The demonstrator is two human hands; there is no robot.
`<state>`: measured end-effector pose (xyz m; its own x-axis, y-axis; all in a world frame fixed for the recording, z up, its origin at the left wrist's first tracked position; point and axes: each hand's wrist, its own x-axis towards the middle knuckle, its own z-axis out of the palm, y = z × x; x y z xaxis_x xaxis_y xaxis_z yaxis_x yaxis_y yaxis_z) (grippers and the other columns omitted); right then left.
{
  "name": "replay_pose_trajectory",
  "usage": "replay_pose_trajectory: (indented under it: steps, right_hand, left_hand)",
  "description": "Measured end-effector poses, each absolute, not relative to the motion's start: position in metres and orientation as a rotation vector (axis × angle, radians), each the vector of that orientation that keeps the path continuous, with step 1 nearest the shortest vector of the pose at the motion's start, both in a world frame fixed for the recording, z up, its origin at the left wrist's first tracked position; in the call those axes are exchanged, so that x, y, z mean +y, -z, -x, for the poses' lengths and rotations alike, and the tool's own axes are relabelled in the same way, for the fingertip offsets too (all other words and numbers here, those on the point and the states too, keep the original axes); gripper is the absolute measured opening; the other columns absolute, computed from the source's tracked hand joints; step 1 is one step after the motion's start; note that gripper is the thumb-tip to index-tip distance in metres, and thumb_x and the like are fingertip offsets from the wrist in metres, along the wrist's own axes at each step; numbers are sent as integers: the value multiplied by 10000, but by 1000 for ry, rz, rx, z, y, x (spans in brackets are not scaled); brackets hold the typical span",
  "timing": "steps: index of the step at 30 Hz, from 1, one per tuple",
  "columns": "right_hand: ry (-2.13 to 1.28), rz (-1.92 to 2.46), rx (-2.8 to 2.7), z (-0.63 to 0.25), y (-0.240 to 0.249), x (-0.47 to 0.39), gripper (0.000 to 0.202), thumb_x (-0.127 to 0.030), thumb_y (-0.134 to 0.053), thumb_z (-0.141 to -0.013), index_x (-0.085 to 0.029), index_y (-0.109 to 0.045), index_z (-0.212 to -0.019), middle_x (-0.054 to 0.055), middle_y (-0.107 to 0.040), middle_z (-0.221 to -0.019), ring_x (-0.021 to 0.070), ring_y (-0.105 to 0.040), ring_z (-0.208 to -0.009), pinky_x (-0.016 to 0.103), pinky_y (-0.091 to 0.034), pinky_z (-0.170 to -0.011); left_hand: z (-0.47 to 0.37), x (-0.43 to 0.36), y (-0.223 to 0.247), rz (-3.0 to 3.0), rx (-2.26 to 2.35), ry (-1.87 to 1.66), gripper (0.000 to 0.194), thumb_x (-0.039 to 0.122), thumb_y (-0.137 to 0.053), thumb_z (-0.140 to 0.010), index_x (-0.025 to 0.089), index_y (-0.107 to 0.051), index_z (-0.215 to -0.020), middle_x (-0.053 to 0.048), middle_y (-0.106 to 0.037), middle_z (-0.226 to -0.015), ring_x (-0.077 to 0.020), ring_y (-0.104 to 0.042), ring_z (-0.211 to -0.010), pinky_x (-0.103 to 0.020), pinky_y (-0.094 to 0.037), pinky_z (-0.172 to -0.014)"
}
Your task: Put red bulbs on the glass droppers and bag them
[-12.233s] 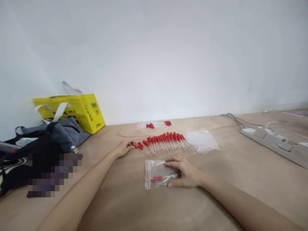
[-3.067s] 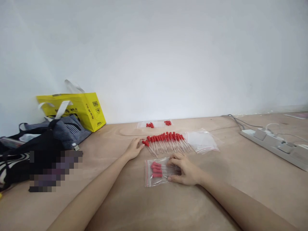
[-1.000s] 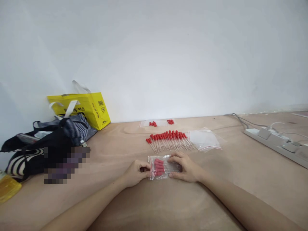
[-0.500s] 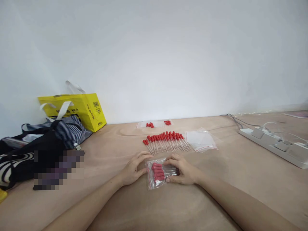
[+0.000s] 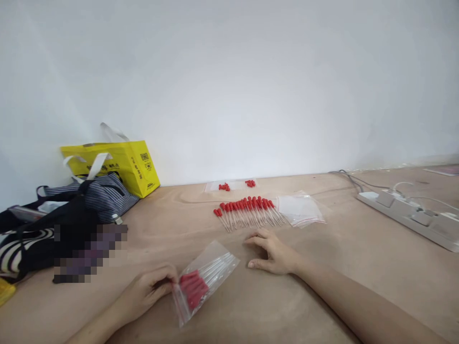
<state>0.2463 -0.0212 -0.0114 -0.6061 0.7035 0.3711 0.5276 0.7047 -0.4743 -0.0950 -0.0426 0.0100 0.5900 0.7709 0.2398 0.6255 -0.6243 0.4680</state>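
Observation:
My left hand (image 5: pixel 145 291) pinches the sealed end of a small clear zip bag (image 5: pixel 203 278) holding several red-bulbed droppers, with the bag angled across the wooden table (image 5: pixel 358 267) near me. My right hand (image 5: pixel 274 252) rests palm down on the table just right of the bag, fingers apart and holding nothing. Beyond it lies a row of loose droppers (image 5: pixel 247 211) with red bulbs pointing away. A stack of unfilled clear bags (image 5: pixel 300 210) sits to the right of that row.
Two filled bags with red bulbs (image 5: pixel 234 185) lie near the wall. A yellow shopping bag (image 5: pixel 114 162), a striped bag (image 5: pixel 96 196) and dark bags stand at the left. A white power strip (image 5: pixel 412 215) with cables lies at the right.
My left hand has pulled the filled bag toward me and to the left, out from under my right hand. My right hand let go of it and now lies flat on the table.

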Motion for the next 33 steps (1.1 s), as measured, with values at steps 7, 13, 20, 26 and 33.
replay_pose_trajectory:
  steps: [7,13,20,26,33]
  right_hand:
    - [-387,955,-2392,-244,12,-23,471,-451,-596,-702,-197,-524,-1091,81,-524,-1024,208,-474,-919,361,-376,-798]
    - [-323,971,-2349,-240,14,-24,399,-425,-594,-709,-198,-549,-1034,66,-557,-950,193,-485,-868,337,-370,-750]
    - [77,899,-2306,-216,19,-19,241,-350,-573,-733,-184,-584,-906,16,-586,-714,155,-489,-723,314,-319,-697]
    - [662,551,-2297,-202,16,-4,157,-170,-454,-797,-151,-586,-713,2,-545,-574,128,-433,-618,315,-293,-671]
    - [815,423,-2344,-193,16,10,217,-100,-449,-800,-150,-546,-613,-12,-504,-544,110,-392,-579,314,-291,-684]
  left_hand:
    - [91,-63,-7,-2729,1110,-709,141,234,-512,-758,195,-528,-623,47,-538,-548,-93,-511,-490,-168,-403,-452]
    - [48,-47,-4,-2822,1204,-899,195,243,-488,-770,181,-493,-585,59,-453,-477,-81,-439,-435,-174,-357,-426]
    - [42,-25,-9,-2791,915,-785,278,386,-600,-702,174,-553,-876,-39,-585,-837,-161,-554,-761,-271,-468,-672]
    - [62,-19,-10,-3139,672,-940,193,289,-563,-769,181,-575,-929,-55,-622,-863,-145,-597,-772,-228,-500,-655]
    - [46,-20,-8,-3502,425,-1164,132,142,-461,-821,144,-590,-848,-29,-645,-714,-123,-611,-638,-219,-507,-581]
